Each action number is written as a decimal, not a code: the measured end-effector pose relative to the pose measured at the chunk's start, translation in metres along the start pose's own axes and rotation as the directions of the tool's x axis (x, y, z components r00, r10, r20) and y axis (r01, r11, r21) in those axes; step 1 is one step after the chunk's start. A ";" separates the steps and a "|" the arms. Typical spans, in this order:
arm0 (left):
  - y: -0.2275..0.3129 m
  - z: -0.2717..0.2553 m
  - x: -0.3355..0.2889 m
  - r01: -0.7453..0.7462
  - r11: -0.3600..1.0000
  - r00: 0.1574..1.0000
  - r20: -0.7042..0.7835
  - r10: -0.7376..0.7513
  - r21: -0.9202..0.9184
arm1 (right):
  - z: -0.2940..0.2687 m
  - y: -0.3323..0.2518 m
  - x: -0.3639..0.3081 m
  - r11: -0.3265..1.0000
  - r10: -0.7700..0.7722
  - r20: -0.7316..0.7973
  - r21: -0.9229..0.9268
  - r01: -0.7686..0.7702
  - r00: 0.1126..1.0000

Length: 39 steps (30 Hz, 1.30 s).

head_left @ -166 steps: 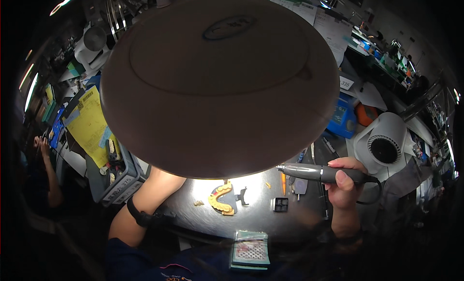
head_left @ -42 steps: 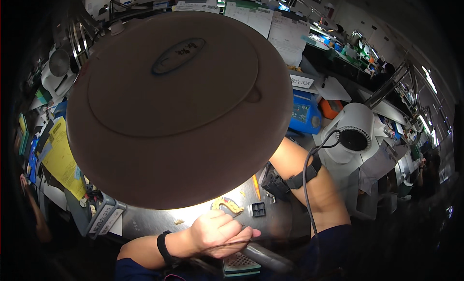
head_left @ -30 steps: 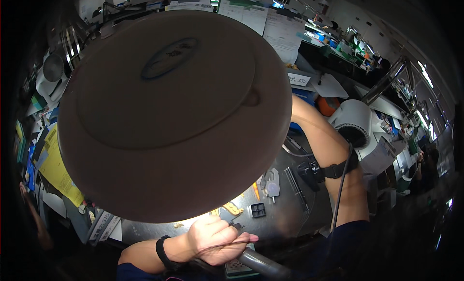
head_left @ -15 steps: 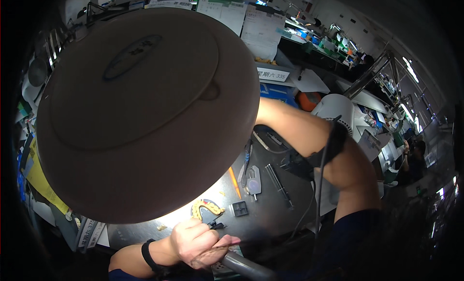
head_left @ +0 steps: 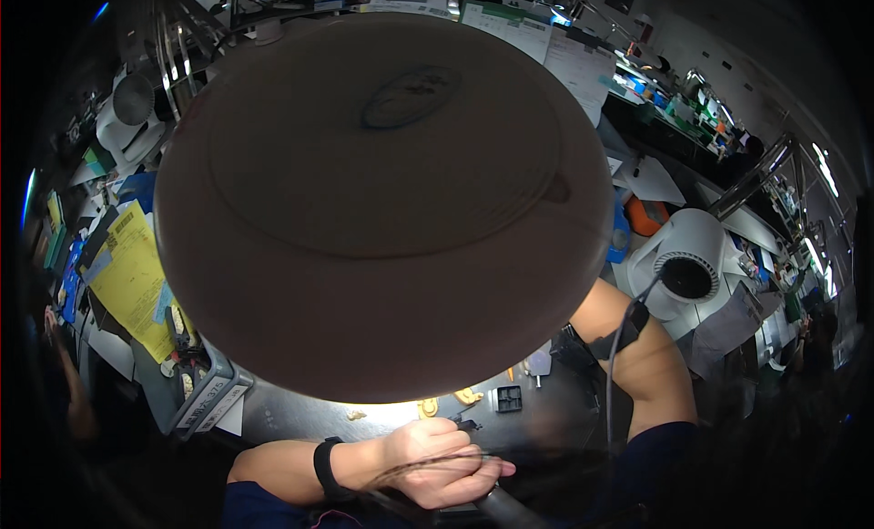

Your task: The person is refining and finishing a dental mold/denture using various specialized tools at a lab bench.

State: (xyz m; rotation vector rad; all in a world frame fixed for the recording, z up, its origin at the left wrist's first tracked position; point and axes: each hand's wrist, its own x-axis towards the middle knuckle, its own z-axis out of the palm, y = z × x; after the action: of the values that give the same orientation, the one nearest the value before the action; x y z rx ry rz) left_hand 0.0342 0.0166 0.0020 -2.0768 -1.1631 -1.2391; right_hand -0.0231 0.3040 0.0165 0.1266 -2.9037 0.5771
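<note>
My left hand (head_left: 442, 461) is closed at the bench's near edge, fingers curled; what they hold, if anything, is hidden. A small black piece (head_left: 467, 426) shows at its far side, and a grey tube (head_left: 505, 509) runs out below it. Just beyond lies a yellow dental arch model (head_left: 428, 408), partly covered by the big round lamp shade (head_left: 382, 292). Beside the model sits a small black compartment box (head_left: 509, 399). My right forearm (head_left: 605, 315), with a black strap and cable, reaches under the shade, which hides the right hand.
The shade covers most of the bench (head_left: 300, 418). At left stand a grey bin (head_left: 214, 392) and yellow paper (head_left: 132, 279). A white fan (head_left: 683, 260) and an orange object (head_left: 647, 217) are at right. A pale crumb (head_left: 356, 415) lies near my left wrist.
The view has shifted, so the shade sits further right and covers more of the bench tools and model. My right forearm now shows less. The left hand stays closed.
</note>
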 end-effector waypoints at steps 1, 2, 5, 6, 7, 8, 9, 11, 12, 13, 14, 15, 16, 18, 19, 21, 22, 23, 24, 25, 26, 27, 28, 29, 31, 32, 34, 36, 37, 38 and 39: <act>0.000 0.001 0.001 -0.010 0.999 1.000 -0.007 0.010 -0.041 | 0.010 0.011 -0.005 0.986 -0.137 -0.190 -0.117 0.116 0.972; -0.002 0.001 -0.004 -0.005 0.997 1.000 -0.013 0.004 -0.078 | 0.013 0.007 -0.009 0.986 -0.150 -0.182 -0.102 0.133 0.972; 0.002 0.001 -0.007 -0.031 0.996 1.000 -0.010 0.030 -0.086 | -0.035 -0.062 -0.042 0.999 0.042 -0.073 0.004 -0.041 0.996; 0.002 0.002 -0.006 -0.045 0.995 0.999 -0.015 0.043 -0.090 | -0.055 -0.088 -0.057 0.992 0.111 -0.002 0.052 -0.111 0.994; 0.003 0.001 -0.004 -0.061 0.993 0.997 0.034 0.064 -0.105 | -0.065 -0.098 -0.077 0.988 -0.105 -0.080 -0.118 0.095 0.991; 0.002 0.001 -0.002 -0.065 0.992 0.997 0.031 0.069 -0.108 | -0.072 -0.106 -0.098 0.913 -0.324 -0.117 -0.298 0.278 0.939; 0.003 -0.004 -0.006 -0.034 0.997 0.997 0.072 0.040 -0.076 | -0.066 -0.111 -0.100 0.912 -0.358 -0.118 -0.256 0.320 0.926; 0.001 -0.002 -0.003 -0.051 0.994 0.995 0.075 0.059 -0.095 | -0.076 -0.126 -0.123 0.927 -0.278 -0.096 -0.285 0.242 0.956; 0.003 -0.002 -0.001 -0.064 0.995 0.996 0.053 0.069 -0.080 | -0.079 -0.128 -0.134 0.928 -0.273 -0.096 -0.287 0.236 0.957; 0.005 -0.002 0.001 -0.077 0.995 0.996 0.030 0.079 -0.061 | -0.082 -0.129 -0.144 0.934 -0.201 -0.141 -0.325 0.147 0.969; 0.006 -0.003 0.001 -0.078 0.995 0.996 0.030 0.080 -0.061 | -0.086 -0.127 -0.154 0.933 -0.131 -0.188 -0.356 0.057 0.973; 0.005 -0.001 0.000 -0.085 0.994 0.996 0.026 0.087 -0.070 | -0.083 -0.111 -0.165 0.937 -0.119 -0.266 -0.350 0.019 0.957; 0.005 -0.001 0.000 -0.090 0.993 0.995 0.025 0.092 -0.072 | -0.080 -0.101 -0.173 0.937 -0.119 -0.267 -0.348 0.020 0.956; 0.004 -0.002 -0.004 -0.082 0.994 0.995 0.056 0.086 -0.069 | -0.074 -0.088 -0.189 0.928 0.248 -0.367 -0.176 -0.328 0.897; 0.003 -0.001 -0.005 -0.078 0.994 0.993 0.084 0.084 -0.070 | -0.070 -0.079 -0.196 0.915 0.289 -0.400 -0.152 -0.374 0.870; 0.001 0.001 -0.003 -0.089 0.994 0.992 0.084 0.095 -0.067 | -0.069 -0.068 -0.211 0.885 0.395 -0.355 -0.100 -0.455 0.847; 0.000 0.001 -0.003 -0.095 0.994 0.991 0.088 0.100 -0.057 | -0.065 -0.063 -0.215 0.849 0.490 -0.301 -0.047 -0.526 0.818; 0.000 0.001 -0.003 -0.096 0.994 0.991 0.090 0.102 -0.060 | -0.059 -0.059 -0.217 0.848 0.493 -0.302 -0.046 -0.529 0.816; 0.001 0.002 -0.005 -0.077 0.995 0.992 0.096 0.083 -0.059 | -0.053 -0.055 -0.219 0.849 0.513 -0.276 0.026 -0.528 0.812; 0.001 0.002 -0.006 -0.053 0.997 0.993 0.106 0.059 -0.054 | -0.047 -0.051 -0.218 0.847 0.530 -0.245 0.101 -0.522 0.812; 0.001 0.002 -0.005 -0.051 0.997 0.992 0.109 0.057 -0.054 | -0.043 -0.051 -0.216 0.846 0.531 -0.243 0.105 -0.522 0.812; 0.001 0.002 -0.004 -0.038 0.999 0.994 0.098 0.041 -0.034 | -0.040 -0.053 -0.215 0.843 0.537 -0.213 0.096 -0.530 0.816; 0.001 0.002 -0.003 -0.025 1.000 0.996 0.086 0.026 -0.014 | -0.038 -0.054 -0.214 0.839 0.543 -0.183 0.087 -0.537 0.819; 0.001 0.002 -0.003 -0.028 0.999 0.996 0.085 0.029 -0.018 | -0.034 -0.051 -0.216 0.825 0.566 -0.158 0.097 -0.557 0.809; 0.001 0.002 -0.004 -0.011 1.000 0.995 0.098 0.013 -0.019 | -0.026 -0.050 -0.213 0.828 0.560 -0.161 0.083 -0.554 0.813; 0.001 0.002 -0.004 -0.010 1.000 0.995 0.100 0.012 -0.018 | -0.023 -0.050 -0.211 0.832 0.553 -0.164 0.064 -0.550 0.817; 0.000 0.003 -0.003 -0.019 1.000 0.996 0.090 0.021 -0.020 | -0.022 -0.053 -0.208 0.822 0.566 -0.170 0.042 -0.568 0.807; 0.000 0.003 -0.004 -0.027 1.000 0.995 0.096 0.028 -0.014 | -0.021 -0.054 -0.207 0.811 0.578 -0.175 0.018 -0.584 0.797; 0.000 0.003 -0.004 -0.035 0.999 0.994 0.100 0.036 -0.010 | -0.020 -0.054 -0.208 0.810 0.578 -0.191 0.019 -0.586 0.793; 0.001 0.002 -0.004 -0.031 1.000 0.994 0.103 0.031 -0.003 | -0.018 -0.054 -0.207 0.811 0.576 -0.204 0.021 -0.584 0.792; 0.000 0.000 -0.003 -0.019 1.000 0.993 0.120 0.021 -0.016 | -0.017 -0.056 -0.206 0.817 0.569 -0.199 0.023 -0.576 0.798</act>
State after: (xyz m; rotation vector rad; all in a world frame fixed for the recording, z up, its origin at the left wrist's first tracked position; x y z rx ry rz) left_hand 0.0337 0.0156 -0.0008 -2.1949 -1.1856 -1.1304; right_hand 0.1877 0.2690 0.0136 -0.8032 -2.7215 0.5724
